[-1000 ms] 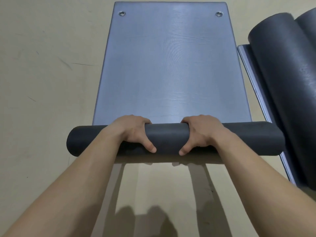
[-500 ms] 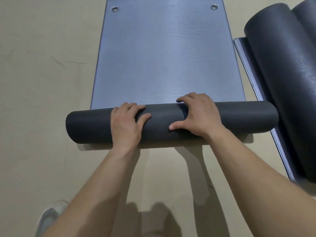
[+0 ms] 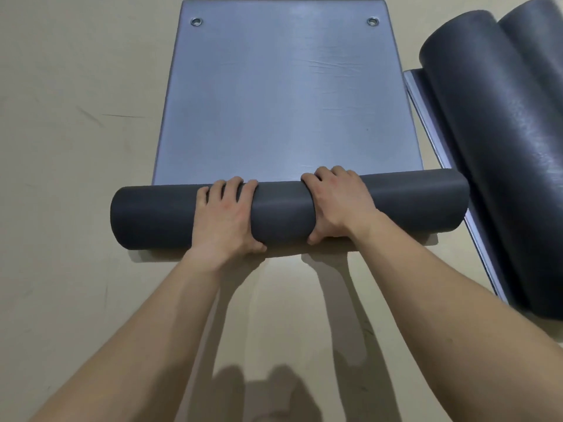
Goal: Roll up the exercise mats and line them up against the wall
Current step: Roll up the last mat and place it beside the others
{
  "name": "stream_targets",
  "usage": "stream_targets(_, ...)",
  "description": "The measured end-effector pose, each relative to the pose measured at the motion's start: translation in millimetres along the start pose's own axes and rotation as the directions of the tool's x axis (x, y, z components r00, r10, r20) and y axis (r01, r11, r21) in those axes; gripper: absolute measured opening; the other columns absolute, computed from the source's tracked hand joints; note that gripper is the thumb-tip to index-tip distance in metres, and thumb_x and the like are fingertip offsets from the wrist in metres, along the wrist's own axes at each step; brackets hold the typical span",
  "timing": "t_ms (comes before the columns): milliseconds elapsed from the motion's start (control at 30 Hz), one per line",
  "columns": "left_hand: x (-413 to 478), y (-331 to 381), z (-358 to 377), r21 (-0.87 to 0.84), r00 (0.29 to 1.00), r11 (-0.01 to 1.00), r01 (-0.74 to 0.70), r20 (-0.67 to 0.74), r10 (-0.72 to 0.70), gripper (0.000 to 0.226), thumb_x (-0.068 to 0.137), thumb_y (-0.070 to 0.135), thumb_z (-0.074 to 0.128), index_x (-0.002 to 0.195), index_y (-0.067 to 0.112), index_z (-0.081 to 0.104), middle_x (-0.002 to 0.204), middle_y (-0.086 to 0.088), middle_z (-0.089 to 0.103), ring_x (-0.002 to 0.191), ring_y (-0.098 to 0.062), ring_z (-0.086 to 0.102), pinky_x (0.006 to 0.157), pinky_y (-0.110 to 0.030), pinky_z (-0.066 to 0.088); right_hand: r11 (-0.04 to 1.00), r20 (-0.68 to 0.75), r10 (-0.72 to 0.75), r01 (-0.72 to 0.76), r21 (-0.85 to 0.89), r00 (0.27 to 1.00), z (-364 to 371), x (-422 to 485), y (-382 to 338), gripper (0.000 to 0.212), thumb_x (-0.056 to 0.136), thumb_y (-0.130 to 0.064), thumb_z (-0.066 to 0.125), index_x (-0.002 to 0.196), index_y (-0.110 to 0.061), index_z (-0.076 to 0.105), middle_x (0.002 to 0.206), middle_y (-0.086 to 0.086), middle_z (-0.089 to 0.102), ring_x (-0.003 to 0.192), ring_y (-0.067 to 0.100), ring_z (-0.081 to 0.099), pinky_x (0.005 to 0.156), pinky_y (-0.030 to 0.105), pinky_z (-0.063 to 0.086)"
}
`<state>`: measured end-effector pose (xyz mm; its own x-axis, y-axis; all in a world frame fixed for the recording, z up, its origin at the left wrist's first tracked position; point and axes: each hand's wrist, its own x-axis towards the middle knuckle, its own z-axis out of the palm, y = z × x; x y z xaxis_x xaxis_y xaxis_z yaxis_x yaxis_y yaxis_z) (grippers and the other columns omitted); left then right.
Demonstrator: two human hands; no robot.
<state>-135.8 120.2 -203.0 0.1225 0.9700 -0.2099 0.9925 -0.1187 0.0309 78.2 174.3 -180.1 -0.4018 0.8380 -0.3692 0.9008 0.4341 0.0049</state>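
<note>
Floor [image 3: 61, 178]: tan, scuffed. The exercise mat [image 3: 286, 102] is laid flat on it, the unrolled length running straight ahead, away from the grip. Two finished rolls [image 3: 502, 147] are noted just beside it at right. The started roll [image 3: 283, 211] lies crosswise at the near end, long axis left to right. Left hand [image 3: 225, 220] and right hand [image 3: 338, 205] are clamped over its middle, equally near (fingers curled over the far side). Two eyelets [image 3: 196, 21] mark the far edge; most rolling is judged outstanding.
</note>
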Motion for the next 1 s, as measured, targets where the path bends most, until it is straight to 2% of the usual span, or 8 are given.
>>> stream_targets(133, 8.9, -10.0, -25.6, -0.012, 0.958, 0.993, -0.117, 0.264, 0.116, 0.114, 0.047, 0.082, 0.075, 0.144, 0.034, 0.039, 0.129, 0.006, 0.054, 0.111, -0.024, 0.056, 0.094, -0.041, 0.049, 0.988, 0.265, -0.011, -0.031, 0.154, 0.964, -10.4, -10.0, 3.1, 0.113, 0.048, -0.071, 0.087, 0.143, -0.030, 0.042, 0.129, -0.003, 0.055, 0.115, 0.024, 0.053, 0.097, 0.041, 0.046)
stream_targets(267, 22.2, -8.5, -43.2, -0.093, 0.874, 0.992, -0.083, 0.471, 0.117, 0.112, 0.048, 0.077, 0.083, 0.144, 0.037, 0.042, 0.122, 0.011, 0.055, 0.109, -0.020, 0.057, 0.087, -0.038, 0.050, 0.993, 0.002, 0.089, -0.089, 0.080, 0.996, 26.4, -54.0, -14.1, 0.128, 0.050, -0.073, 0.083, 0.155, -0.029, 0.024, 0.151, 0.002, 0.040, 0.139, 0.027, 0.039, 0.120, 0.054, 0.019)
stream_targets(367, 22.2, -13.1, -40.8, -0.122, 0.874, 0.991, -0.055, 0.473, 0.107, 0.116, 0.051, 0.079, 0.081, 0.150, 0.037, 0.038, 0.130, 0.009, 0.055, 0.116, -0.021, 0.057, 0.096, -0.041, 0.048, 0.997, -0.138, 0.078, -0.076, 0.025, 0.987, 40.1, -60.9, -15.7, 0.118, 0.051, -0.064, 0.083, 0.150, -0.027, 0.030, 0.144, 0.004, 0.046, 0.131, 0.031, 0.045, 0.114, 0.054, 0.028)
stream_targets(567, -6.0, -11.6, -16.1, 0.019, 0.994, 0.995, -0.100, 0.042, 0.099, 0.113, 0.054, 0.074, 0.074, 0.151, 0.033, 0.033, 0.145, 0.004, 0.051, 0.126, -0.025, 0.051, 0.111, -0.042, 0.037, 0.989, 0.118, 0.015, -0.032, 0.143, 0.993, -5.0, -12.1, 12.3, 0.117, 0.051, -0.074, 0.079, 0.151, -0.037, 0.031, 0.134, -0.003, 0.054, 0.116, 0.026, 0.056, 0.097, 0.043, 0.042)
stream_targets(700, 19.1, -15.9, -36.6, -0.049, 0.985, 0.993, -0.104, 0.133, 0.109, 0.101, 0.052, 0.073, 0.077, 0.141, 0.038, 0.044, 0.119, 0.008, 0.061, 0.100, -0.023, 0.059, 0.082, -0.036, 0.046, 0.991, -0.024, 0.120, -0.118, 0.065, 0.993, 9.8, -28.7, -2.0, 0.126, 0.056, -0.072, 0.082, 0.157, -0.032, 0.018, 0.155, 0.006, 0.037, 0.139, 0.033, 0.040, 0.118, 0.055, 0.025)
stream_targets(800, 23.2, -15.3, -42.7, -0.059, 0.967, 0.993, -0.100, 0.229, 0.110, 0.095, 0.054, 0.069, 0.081, 0.137, 0.038, 0.048, 0.110, 0.010, 0.059, 0.097, -0.020, 0.058, 0.078, -0.036, 0.050, 0.996, -0.094, 0.088, -0.090, -0.013, 0.992, 12.5, -37.9, -4.2, 0.110, 0.058, -0.071, 0.082, 0.148, -0.030, 0.032, 0.141, 0.004, 0.049, 0.122, 0.032, 0.050, 0.106, 0.049, 0.038)
stream_targets(933, 15.8, -20.4, -57.1, -0.139, 0.857, 0.990, 0.009, 0.511, 0.064, 0.100, 0.052, 0.074, 0.083, 0.139, 0.043, 0.046, 0.124, 0.010, 0.063, 0.108, -0.021, 0.059, 0.095, -0.043, 0.051, 0.995, 0.167, -0.019, 0.002, 0.099, 0.986, -15.1, -31.0, -4.0, 0.095, 0.053, -0.073, 0.082, 0.133, -0.036, 0.047, 0.107, -0.006, 0.058, 0.094, 0.024, 0.059, 0.077, 0.038, 0.049)
stream_targets(1000, -2.3, -8.7, -45.4, 0.001, 0.899, 1.000, -0.027, 0.437, 0.024, 0.110, 0.052, 0.080, 0.079, 0.145, 0.035, 0.039, 0.131, 0.005, 0.060, 0.115, -0.024, 0.059, 0.101, -0.044, 0.045, 0.988, 0.294, -0.046, -0.001, 0.156, 0.955, -24.8, -25.3, -6.3, 0.096, 0.048, -0.074, 0.086, 0.130, -0.037, 0.051, 0.103, -0.011, 0.061, 0.092, 0.020, 0.059, 0.079, 0.038, 0.053)
